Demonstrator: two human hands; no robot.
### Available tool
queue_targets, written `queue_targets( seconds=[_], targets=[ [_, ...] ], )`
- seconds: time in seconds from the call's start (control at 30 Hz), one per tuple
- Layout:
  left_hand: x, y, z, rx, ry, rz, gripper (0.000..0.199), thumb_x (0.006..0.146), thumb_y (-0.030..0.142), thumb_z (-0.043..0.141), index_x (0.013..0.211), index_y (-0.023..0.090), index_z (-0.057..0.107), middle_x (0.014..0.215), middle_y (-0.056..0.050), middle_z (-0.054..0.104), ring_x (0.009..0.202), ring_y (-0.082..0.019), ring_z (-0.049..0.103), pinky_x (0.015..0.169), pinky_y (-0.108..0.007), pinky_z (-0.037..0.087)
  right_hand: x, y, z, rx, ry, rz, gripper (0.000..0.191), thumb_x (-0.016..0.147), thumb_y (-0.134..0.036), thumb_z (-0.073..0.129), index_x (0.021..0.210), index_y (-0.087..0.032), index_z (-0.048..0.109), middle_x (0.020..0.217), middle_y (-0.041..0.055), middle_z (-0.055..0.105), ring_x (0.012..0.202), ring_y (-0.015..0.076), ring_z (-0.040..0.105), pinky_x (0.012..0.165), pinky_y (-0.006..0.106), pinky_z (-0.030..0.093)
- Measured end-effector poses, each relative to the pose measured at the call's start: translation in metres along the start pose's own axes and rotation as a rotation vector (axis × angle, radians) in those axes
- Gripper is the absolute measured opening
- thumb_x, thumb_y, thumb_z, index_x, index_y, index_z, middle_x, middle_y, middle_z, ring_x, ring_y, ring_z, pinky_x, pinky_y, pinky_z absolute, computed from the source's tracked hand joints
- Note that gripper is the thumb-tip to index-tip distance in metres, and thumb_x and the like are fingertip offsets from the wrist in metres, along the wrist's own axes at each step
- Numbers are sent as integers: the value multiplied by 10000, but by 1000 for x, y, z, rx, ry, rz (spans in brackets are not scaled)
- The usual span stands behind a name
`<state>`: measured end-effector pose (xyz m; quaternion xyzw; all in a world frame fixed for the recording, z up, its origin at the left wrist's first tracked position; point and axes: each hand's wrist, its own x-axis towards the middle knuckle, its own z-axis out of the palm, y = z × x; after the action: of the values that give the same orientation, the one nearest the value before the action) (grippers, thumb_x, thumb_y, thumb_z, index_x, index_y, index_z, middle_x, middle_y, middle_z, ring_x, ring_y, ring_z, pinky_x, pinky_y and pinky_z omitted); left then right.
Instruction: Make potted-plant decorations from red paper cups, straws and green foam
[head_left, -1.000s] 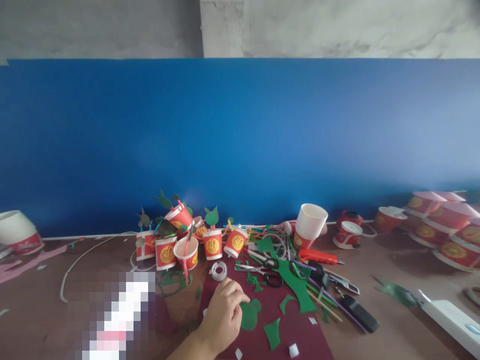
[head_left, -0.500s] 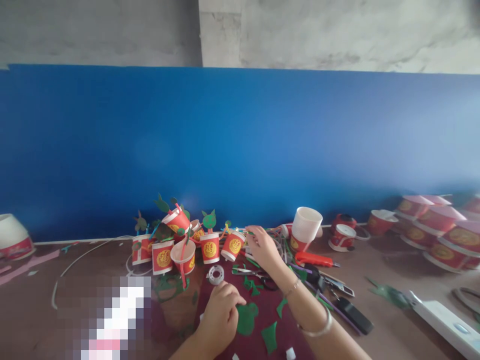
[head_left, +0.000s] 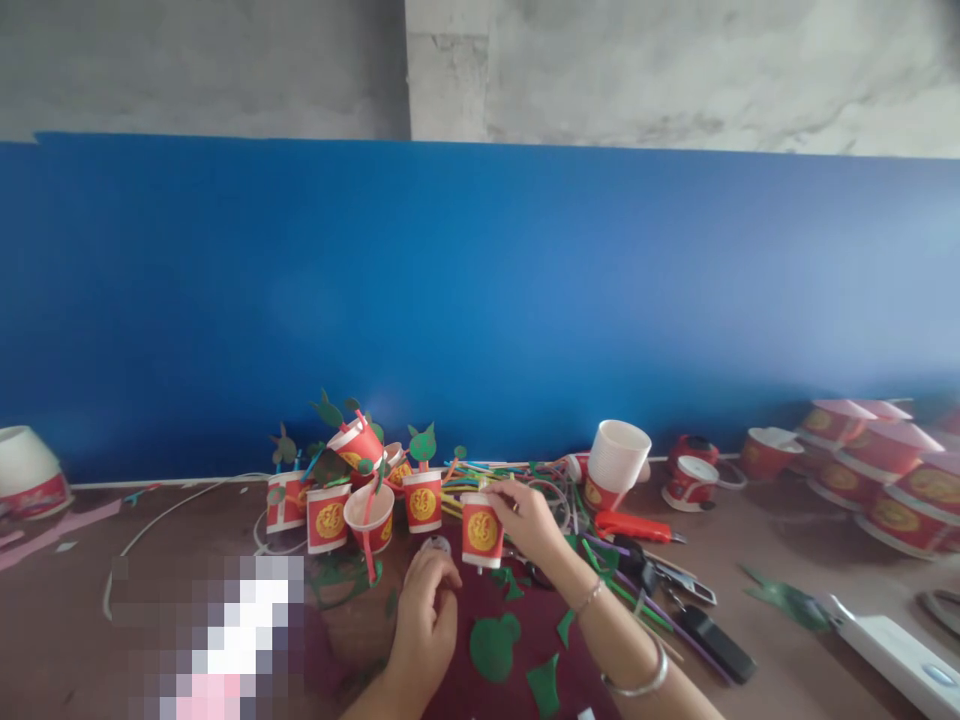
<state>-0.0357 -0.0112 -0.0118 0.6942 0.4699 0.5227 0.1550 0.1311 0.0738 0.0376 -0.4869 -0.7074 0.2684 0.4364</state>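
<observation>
A red and white paper cup with a yellow emblem hangs in my right hand, whose fingers pinch its top rim. My left hand lies just to the left, with its fingers curled over a roll of tape that is mostly hidden under them. A green cut-out shape rests on the dark red mat between my arms, with green scraps beside it. Behind my left hand stands another decorated cup with a green animal-head figure above it.
Several cups, one of them an open cup, cluster to the left. Right of my arm lie a red box cutter, a black object and a white device. White stacked cups stand behind. A blue panel borders the table.
My right hand has taken hold of the tilted cup and brought it forward, now more upright. My left hand has shifted left and forward onto the tape roll.
</observation>
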Motion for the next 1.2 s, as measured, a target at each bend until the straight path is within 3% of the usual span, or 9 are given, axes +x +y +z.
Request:
queue_targets(
  seconds=[0.1, 0.27, 0.4, 0.43, 0.53, 0.67, 0.77, 1.03, 1.2],
  targets=[
    [-1, 0, 1, 26, -8, 10, 238, 731, 30, 365, 755, 210, 519, 824, -48, 588, 870, -213, 570, 862, -400, 445, -15, -15, 6, -147, -12, -111, 230, 795, -187, 482, 891, -188, 691, 796, 51, 688, 697, 174, 602, 670, 267, 461],
    [-2, -4, 3, 74, -68, -15, 236, 790, 77, 397, 870, 211, 573, 952, -80, 616, 1016, -242, 558, 875, -415, 456, -18, -9, 4, -223, 45, -120, 328, 794, -151, 453, 1076, -178, 618, 1009, 76, 659, 675, 147, 589, 648, 253, 479],
    [-3, -7, 4, 82, -90, -18, 211, 808, 96, 421, 904, 210, 570, 954, -83, 619, 999, -239, 569, 873, -414, 462, -8, 17, -20, -500, 155, -10, 313, 810, -111, 416, 1034, -149, 631, 1021, 76, 667, 928, 174, 597, 840, 250, 448],
    [-4, -7, 4, 82, -93, -15, 206, 811, 96, 421, 905, 208, 566, 947, -84, 619, 987, -237, 574, 870, -413, 464, -6, 23, -27, -627, 180, 56, 318, 809, -108, 418, 1033, -161, 638, 1029, 66, 670, 966, 177, 586, 874, 252, 429],
    [-4, -7, 4, 86, -90, 3, 206, 817, 90, 413, 904, 206, 559, 942, -85, 618, 982, -234, 577, 879, -417, 461, -1, 37, -43, -736, 222, 150, 333, 805, -95, 419, 1042, -126, 651, 1061, 110, 663, 1012, 240, 554, 902, 324, 394],
    [-3, -4, 4, 79, -73, 18, 210, 813, 84, 408, 896, 207, 558, 936, -84, 618, 985, -232, 580, 888, -413, 463, 2, 45, -51, -817, 228, 246, 369, 792, -103, 437, 1105, -113, 632, 1108, 149, 644, 1024, 302, 537, 834, 386, 383],
    [-2, -3, 3, 76, -66, 11, 203, 811, 87, 407, 882, 206, 555, 923, -82, 618, 969, -232, 584, 880, -413, 469, 4, 46, -53, -860, 216, 308, 352, 765, -112, 474, 1071, -118, 648, 1023, 173, 668, 986, 336, 557, 782, 412, 366],
    [-2, -4, 3, 71, -69, 17, 200, 814, 93, 404, 873, 207, 558, 912, -80, 620, 960, -230, 591, 894, -417, 468, 6, 53, -54, -869, 172, 298, 221, 757, -156, 527, 918, -160, 679, 974, 146, 677, 975, 295, 574, 758, 353, 353],
    [-2, -4, 4, 67, -65, 16, 195, 811, 100, 416, 878, 208, 564, 912, -71, 623, 953, -224, 594, 889, -403, 471, 6, 51, -56, -780, 238, 253, 178, 791, -149, 479, 858, -134, 643, 801, 129, 685, 826, 261, 618, 721, 335, 376]
  ],
)
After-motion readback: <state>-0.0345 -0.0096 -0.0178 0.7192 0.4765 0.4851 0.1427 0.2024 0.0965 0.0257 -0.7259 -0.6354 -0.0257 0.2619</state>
